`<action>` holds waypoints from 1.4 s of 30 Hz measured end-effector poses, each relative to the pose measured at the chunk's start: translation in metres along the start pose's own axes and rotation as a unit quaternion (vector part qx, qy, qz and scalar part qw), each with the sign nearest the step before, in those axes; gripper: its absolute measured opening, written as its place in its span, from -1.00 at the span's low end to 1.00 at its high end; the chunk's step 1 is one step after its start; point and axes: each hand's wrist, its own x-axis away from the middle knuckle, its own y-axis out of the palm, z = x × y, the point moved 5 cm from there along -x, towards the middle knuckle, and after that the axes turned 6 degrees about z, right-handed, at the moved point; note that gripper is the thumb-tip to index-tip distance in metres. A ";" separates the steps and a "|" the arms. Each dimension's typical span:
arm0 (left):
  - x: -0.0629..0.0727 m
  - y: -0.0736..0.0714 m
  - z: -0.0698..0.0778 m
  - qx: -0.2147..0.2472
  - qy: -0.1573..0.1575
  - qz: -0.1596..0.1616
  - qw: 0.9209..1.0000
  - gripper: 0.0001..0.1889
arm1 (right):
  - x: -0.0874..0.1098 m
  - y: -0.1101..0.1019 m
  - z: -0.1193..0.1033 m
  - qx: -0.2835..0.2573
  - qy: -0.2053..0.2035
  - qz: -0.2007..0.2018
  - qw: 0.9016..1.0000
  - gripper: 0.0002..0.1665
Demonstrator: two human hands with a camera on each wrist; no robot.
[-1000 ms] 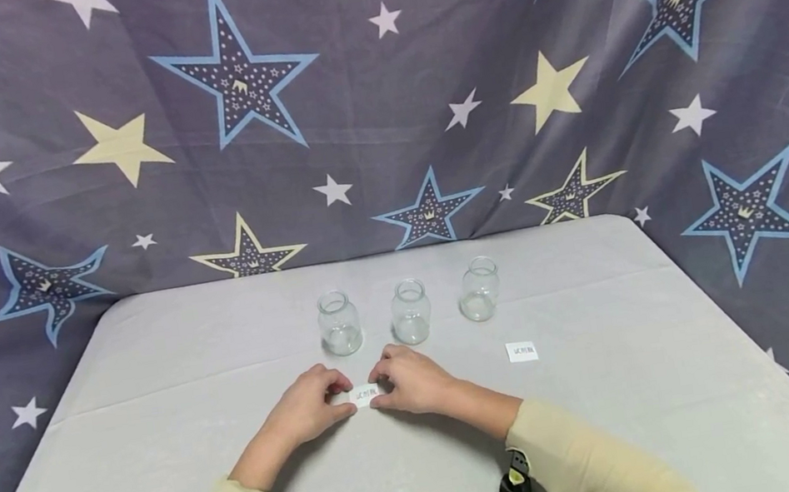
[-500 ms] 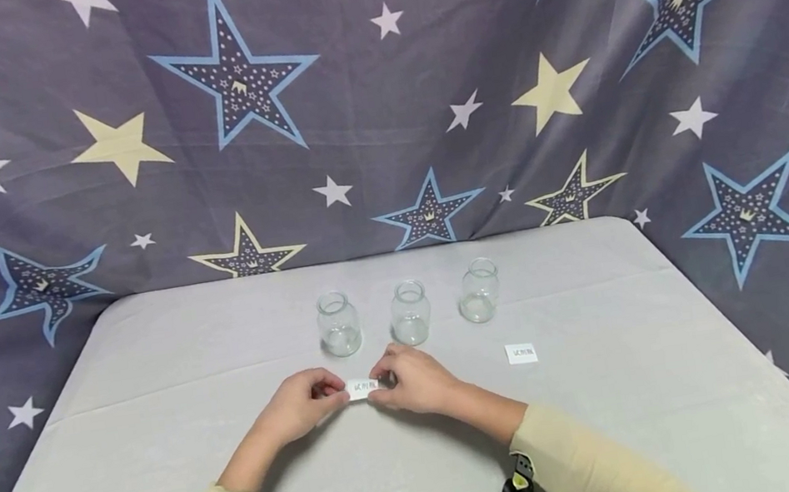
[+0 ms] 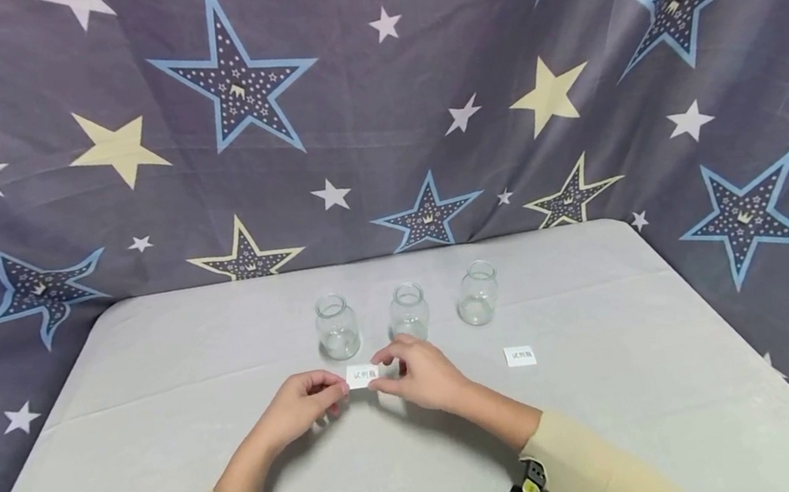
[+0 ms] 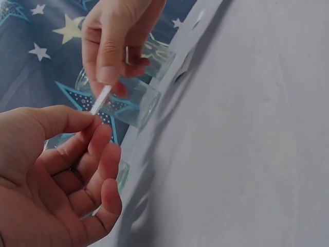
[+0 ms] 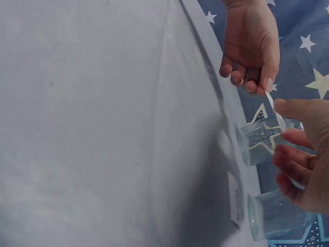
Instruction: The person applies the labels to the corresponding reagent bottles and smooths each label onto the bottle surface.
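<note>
Fingers of the left hand [image 3: 303, 402]: clamped on the left end of the card [image 3: 362, 376], thumb against index, remaining fingers loosely curled below. Fingers of the right hand [image 3: 428, 374]: clamped on the right end, index at the far corner, thumb at the near one. Card is thus directly between the hands, touching both; neither is nearer.

Long axis: left to right, hand to hand, roughly parallel to the line of left and middle jars. Print faces the head camera; both wrist views catch the card nearly edge-on. It appears raised off the table [image 3: 615, 417], tilted rather than flat; exact angle cannot be told.

Jars: all three beyond the hands. Left jar [image 3: 339, 334] ahead of the card and slightly left, apart from it. Middle jar [image 3: 409, 307] beyond the right hand, partly covered by it in head view; contact cannot be told. Right jar [image 3: 479, 297] farther right. Other card [image 3: 519, 356] lies flat, right of the right hand, untouched.

Judgement: the card's crosswise axis is what any move turns on. Held at both ends, it would keep that line only if the hands travel as a pair; one lagging would likely skew or bow it
</note>
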 end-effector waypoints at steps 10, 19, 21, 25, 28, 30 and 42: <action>0.002 0.001 0.005 0.016 0.006 0.040 0.999 -0.77 | 0.009 -0.011 -0.021 0.019 -0.060 0.067 0.996 -0.84; 0.009 0.008 0.021 0.017 0.080 0.002 0.997 -0.75 | 0.015 -0.008 -0.023 0.011 -0.061 0.051 0.997 -0.83; 0.009 0.010 0.021 0.013 0.083 -0.002 0.996 -0.75 | 0.016 -0.007 -0.023 0.013 -0.054 0.047 0.997 -0.81; 0.009 0.013 0.022 0.004 0.083 -0.005 0.996 -0.76 | 0.017 -0.006 -0.023 0.011 -0.048 0.046 0.998 -0.80; 0.009 0.013 0.023 0.003 0.084 -0.003 0.996 -0.77 | 0.017 -0.007 -0.024 0.008 -0.052 0.050 0.997 -0.80; 0.008 0.014 0.023 0.005 0.083 -0.002 0.996 -0.77 | 0.018 -0.007 -0.025 0.007 -0.054 0.053 0.997 -0.81; 0.010 0.014 0.023 0.017 0.083 0.001 0.996 -0.79 | 0.019 -0.009 -0.026 -0.012 -0.063 0.063 0.996 -0.82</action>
